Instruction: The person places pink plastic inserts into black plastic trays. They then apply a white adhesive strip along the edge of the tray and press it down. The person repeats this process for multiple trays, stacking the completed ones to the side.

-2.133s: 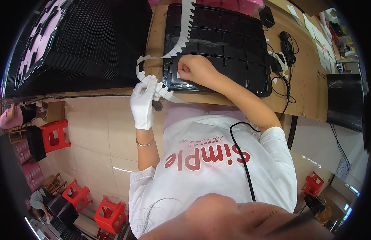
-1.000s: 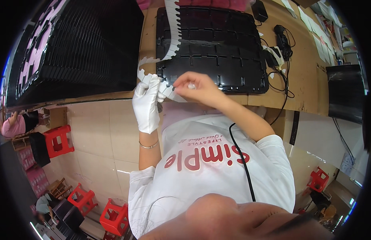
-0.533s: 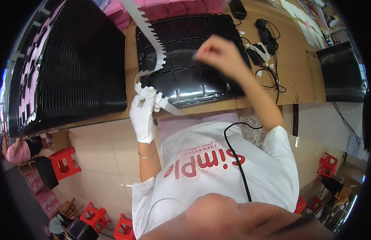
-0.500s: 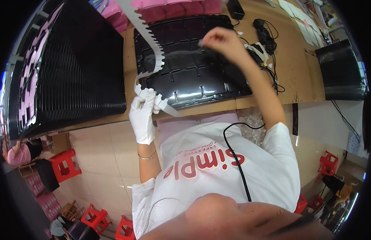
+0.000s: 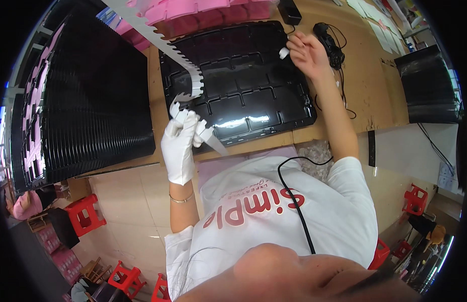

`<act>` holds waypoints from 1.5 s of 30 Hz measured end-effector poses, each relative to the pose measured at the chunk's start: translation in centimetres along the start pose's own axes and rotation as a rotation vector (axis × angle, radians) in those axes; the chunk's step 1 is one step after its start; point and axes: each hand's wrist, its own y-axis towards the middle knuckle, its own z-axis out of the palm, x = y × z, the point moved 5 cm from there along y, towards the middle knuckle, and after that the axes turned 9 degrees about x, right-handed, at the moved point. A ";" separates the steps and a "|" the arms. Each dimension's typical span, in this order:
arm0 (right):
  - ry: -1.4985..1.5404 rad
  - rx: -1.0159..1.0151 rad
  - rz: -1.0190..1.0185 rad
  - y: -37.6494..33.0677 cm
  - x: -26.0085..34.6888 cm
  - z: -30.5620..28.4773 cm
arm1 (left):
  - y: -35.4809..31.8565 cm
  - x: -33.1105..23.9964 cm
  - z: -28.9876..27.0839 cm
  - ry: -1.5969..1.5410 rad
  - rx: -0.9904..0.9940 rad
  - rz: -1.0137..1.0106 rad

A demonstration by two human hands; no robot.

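My left hand (image 5: 179,148), in a white glove, pinches a long white strip (image 5: 197,89) with a toothed edge. The strip bends in a curve above the left side of a black moulded plastic tray (image 5: 243,85), and its upper length runs off past the far left corner. Its short tail hangs at the tray's near left edge. My bare right hand (image 5: 308,54) is over the tray's far right edge, fingers loosely curled. At its fingertips is a small white piece (image 5: 283,53); the exact grip on it is hard to make out.
Tall stacked black trays (image 5: 100,95) stand at the left, beside the tray. Pink pieces (image 5: 193,12) lie in a row behind it. Black cables (image 5: 334,48) and a black box (image 5: 289,11) are at the back right. Red stools (image 5: 85,215) stand on the floor.
My right hand has moved right, from above the tray's middle to its far right edge, with its fingers less tightly closed. The left hand stays on the strip. The whole view has shifted slightly.
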 end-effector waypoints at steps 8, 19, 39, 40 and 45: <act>-0.436 -0.361 0.141 -8.6 -12.0 6.1 | 0.9 -1.1 5.2 -0.050 0.242 -0.032; -1.799 -0.071 -0.235 -14.5 -5.8 10.7 | 4.3 -0.1 10.8 0.141 1.008 -0.156; -2.484 0.225 -0.081 -16.7 -2.8 6.6 | 8.3 4.0 19.6 0.437 1.151 -0.293; -2.482 0.240 -0.087 -16.6 -3.1 6.2 | 8.5 3.9 19.5 0.462 1.154 -0.289; -2.445 0.235 -0.041 -16.0 -3.9 6.0 | 9.0 4.5 19.2 0.514 1.182 -0.308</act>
